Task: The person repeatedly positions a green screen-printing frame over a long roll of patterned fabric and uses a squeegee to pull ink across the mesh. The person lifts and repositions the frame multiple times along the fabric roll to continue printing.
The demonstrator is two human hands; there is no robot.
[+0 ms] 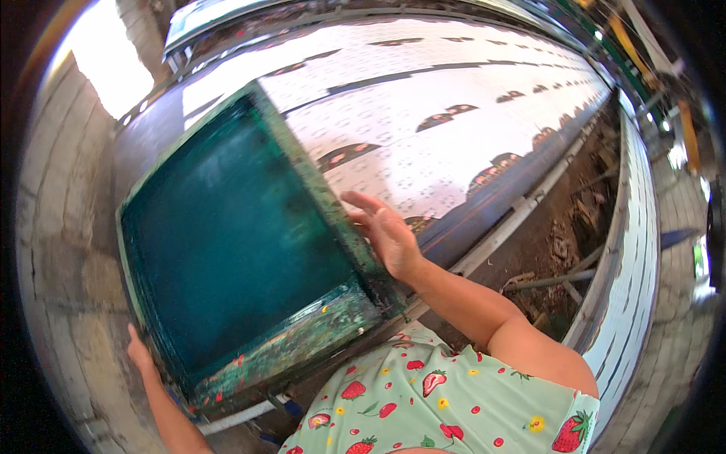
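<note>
A large teal printing screen [227, 234] in a paint-stained green wooden frame lies on a long table, over white printed fabric [423, 113]. My right hand [384, 231] presses against the frame's right side, fingers spread and palm on the wood. My left hand [140, 354] grips the frame's near left corner, with its fingers partly hidden behind the edge. A squeegee bar [302, 340] smeared with paint lies along the screen's near inner edge.
The long fabric-covered table runs away to the upper right, with a metal rail [522, 208] along its edge. A second long table [631, 250] stands at right, with a dirt aisle and debris [563, 250] between. A concrete floor [60, 250] lies to the left.
</note>
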